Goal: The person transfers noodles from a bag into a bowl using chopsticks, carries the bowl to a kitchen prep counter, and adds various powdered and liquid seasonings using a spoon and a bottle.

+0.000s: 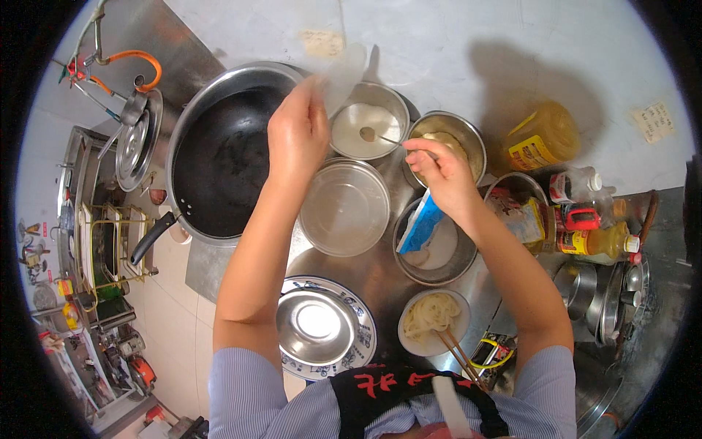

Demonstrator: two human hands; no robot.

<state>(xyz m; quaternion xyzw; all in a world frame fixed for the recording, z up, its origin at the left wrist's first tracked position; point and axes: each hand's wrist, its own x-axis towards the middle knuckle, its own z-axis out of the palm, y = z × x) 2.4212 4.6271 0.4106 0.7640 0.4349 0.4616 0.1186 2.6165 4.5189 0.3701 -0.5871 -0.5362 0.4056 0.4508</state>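
My left hand (pixel 300 129) holds a translucent, blurred lid-like piece (pixel 346 74), raised at the rim of a metal bowl (pixel 403 101) of white powder. In my right hand (pixel 441 167) is the handle of a small metal spoon (pixel 368 133), whose bowl is over the white powder. Under the right wrist, a blue-and-white packet (pixel 421 228) stands in a metal bowl (pixel 405 267) with white contents. Beside that hand is a metal bowl (pixel 478 134) of yellowish granules. A round container with a clear lid (pixel 344 208) stands nearer to me.
A black wok (pixel 219 159) lies at left. Nearer me are a steel bowl (pixel 343 340) on a patterned plate (pixel 366 329) and a white bowl of noodles (pixel 428 313) with chopsticks (pixel 458 351). Bottles (pixel 598 241) and a yellow-labelled jar (pixel 543 137) stand at right.
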